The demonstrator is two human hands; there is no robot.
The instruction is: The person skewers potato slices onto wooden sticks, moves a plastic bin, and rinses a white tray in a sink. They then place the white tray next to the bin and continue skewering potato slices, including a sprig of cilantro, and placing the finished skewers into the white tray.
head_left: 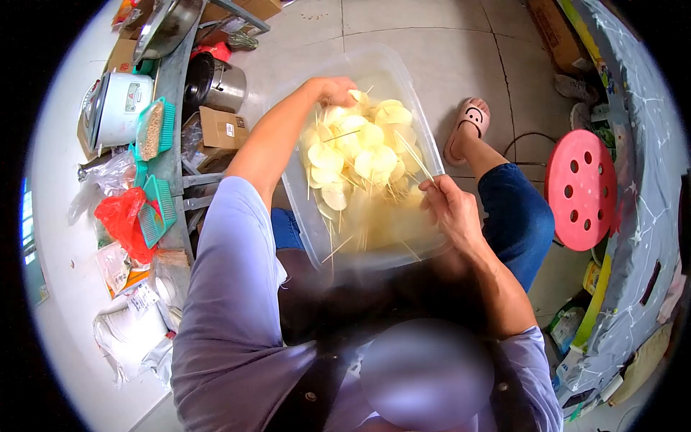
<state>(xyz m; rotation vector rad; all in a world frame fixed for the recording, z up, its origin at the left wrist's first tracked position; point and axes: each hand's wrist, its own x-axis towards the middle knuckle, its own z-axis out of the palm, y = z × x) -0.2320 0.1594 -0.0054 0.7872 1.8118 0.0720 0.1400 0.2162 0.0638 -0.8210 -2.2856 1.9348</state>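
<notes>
A translucent plastic tub [291,180] sits in front of me, between my legs. It holds a heap of thin, pale yellow round slices [374,162], potato by their look, with many thin wooden skewers among them. My left hand [335,91] is closed over the far left part of the tub, with a potato slice [357,96] at its fingertips. Near the tub's right rim, my right hand [455,210] pinches a wooden skewer [417,157] that slants up and left over the heap. The near end of the heap is blurred.
On the left, a bench carries a white rice cooker [122,108], green baskets [158,209] and a red bag [124,219]. A steel pot [223,85] and a cardboard box [222,129] stand below. At right are a red stool [581,190] and a patterned grey cloth [637,180].
</notes>
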